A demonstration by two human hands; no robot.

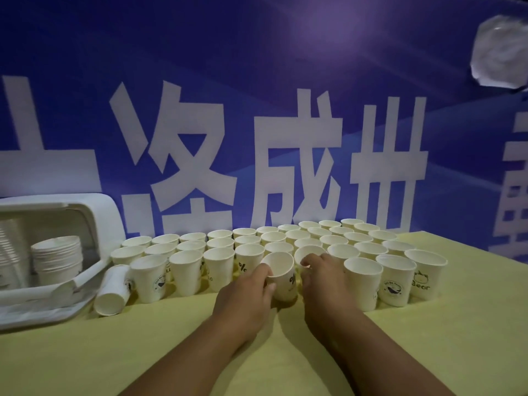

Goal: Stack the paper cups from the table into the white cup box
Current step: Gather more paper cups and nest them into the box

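Observation:
Several white paper cups [218,267] stand upright in rows across the yellow table [114,358]. My left hand [245,298] grips a tilted front-row cup [281,277] by its side near the rim. My right hand [323,278] rests fingers on the rim of the cup behind it [307,252]; whether it grips that cup is unclear. The white cup box [94,221] lies open at the left, with a stack of cups [58,258] inside. One cup [113,290] lies on its side next to the box.
A blue banner [257,110] with large white characters rises right behind the cup rows. The box's lid [34,310] lies flat on the table at the left. Bare yellow tabletop stretches in front of the cups, around my forearms.

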